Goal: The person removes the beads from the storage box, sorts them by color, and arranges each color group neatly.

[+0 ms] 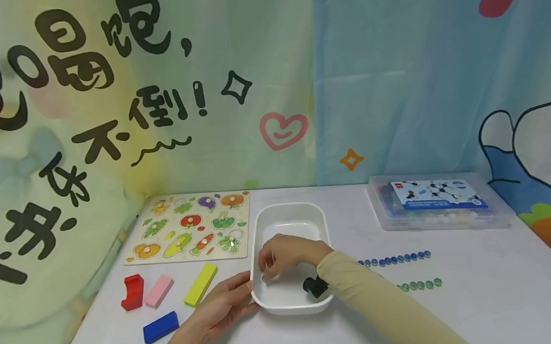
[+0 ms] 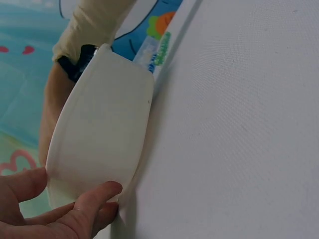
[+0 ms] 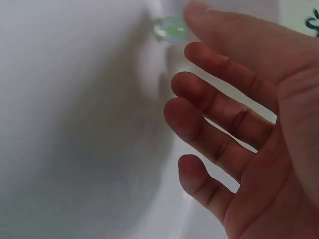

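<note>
My left hand (image 1: pixel 228 303) holds the left side of a white plastic tray (image 1: pixel 294 308). In the left wrist view, its thumb is at the rim and its other fingers lie against the outer wall (image 2: pixel 102 114) near the base. My right hand (image 1: pixel 284 252) reaches down inside the tray. The right wrist view shows its fingers spread and loosely bent, with nothing gripped between them. A clear glass bead with a green centre (image 3: pixel 171 30) lies in the tray right by the thumb tip.
Right of the tray lie a row of blue beads (image 1: pixel 401 259) and a row of green ones (image 1: pixel 420 285). A lidded plastic box (image 1: pixel 439 220) stands behind. Left are a vegetable puzzle board (image 1: pixel 172 225) and red (image 1: pixel 132 292), pink (image 1: pixel 159 291), yellow (image 1: pixel 200 284) and blue (image 1: pixel 161 328) blocks.
</note>
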Demonstrator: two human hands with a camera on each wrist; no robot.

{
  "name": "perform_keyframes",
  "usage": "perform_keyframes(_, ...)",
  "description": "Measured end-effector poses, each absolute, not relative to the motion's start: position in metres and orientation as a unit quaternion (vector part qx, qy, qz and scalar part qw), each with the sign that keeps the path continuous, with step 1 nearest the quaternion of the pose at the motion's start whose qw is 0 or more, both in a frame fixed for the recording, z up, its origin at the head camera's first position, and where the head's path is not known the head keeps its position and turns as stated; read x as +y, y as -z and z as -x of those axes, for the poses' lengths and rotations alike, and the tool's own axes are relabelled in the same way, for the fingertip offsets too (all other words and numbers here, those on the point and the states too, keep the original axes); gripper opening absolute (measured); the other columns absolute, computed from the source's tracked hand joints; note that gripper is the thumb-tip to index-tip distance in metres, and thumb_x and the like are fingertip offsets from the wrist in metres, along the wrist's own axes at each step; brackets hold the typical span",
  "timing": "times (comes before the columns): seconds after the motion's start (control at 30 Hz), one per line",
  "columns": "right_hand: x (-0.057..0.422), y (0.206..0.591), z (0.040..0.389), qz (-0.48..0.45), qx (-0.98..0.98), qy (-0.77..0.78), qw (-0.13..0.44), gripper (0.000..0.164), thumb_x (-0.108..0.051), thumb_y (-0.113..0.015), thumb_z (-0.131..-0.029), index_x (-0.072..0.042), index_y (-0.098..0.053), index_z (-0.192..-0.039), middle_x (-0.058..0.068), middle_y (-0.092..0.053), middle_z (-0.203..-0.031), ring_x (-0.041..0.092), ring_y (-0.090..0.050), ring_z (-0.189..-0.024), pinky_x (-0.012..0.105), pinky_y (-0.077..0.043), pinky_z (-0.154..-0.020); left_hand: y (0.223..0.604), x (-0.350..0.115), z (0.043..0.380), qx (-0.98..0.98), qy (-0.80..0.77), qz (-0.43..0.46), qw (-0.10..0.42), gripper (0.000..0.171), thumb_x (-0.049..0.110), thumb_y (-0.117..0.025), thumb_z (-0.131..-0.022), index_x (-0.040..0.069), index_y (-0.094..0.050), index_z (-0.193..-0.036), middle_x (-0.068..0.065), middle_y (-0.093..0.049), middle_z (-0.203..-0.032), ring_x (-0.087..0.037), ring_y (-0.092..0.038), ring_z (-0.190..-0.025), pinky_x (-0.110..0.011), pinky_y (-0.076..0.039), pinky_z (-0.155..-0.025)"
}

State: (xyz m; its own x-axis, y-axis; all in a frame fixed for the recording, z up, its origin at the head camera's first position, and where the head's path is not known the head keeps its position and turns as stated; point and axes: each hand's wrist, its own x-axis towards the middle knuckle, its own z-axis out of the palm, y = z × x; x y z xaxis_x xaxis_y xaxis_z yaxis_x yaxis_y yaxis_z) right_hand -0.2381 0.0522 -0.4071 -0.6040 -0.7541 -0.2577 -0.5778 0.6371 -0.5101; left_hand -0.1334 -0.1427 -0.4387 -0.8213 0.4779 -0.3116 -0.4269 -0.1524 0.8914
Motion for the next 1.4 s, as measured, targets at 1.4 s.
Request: perform_keyframes(1.4, 0.199, 0.342, 0.211, 0.356, 0.899, 0.235, 0.101, 0.013, -0.028, -0.074, -0.086, -0.020, -0.074, -0.097, -0.010, -0.064, -0.088, 0.001, -0.053, -0.076, 0.018, -0.050, -0.063, 0.436, -0.142, 0.133, 0.599, -0.746, 0.001, 0.290, 0.065, 0.025, -0.054, -0.100, -0.003, -0.024, -0.151, -0.025, -0.033, -0.153, -0.023, -0.055, -0.126, -0.038, -0.052, -0.102)
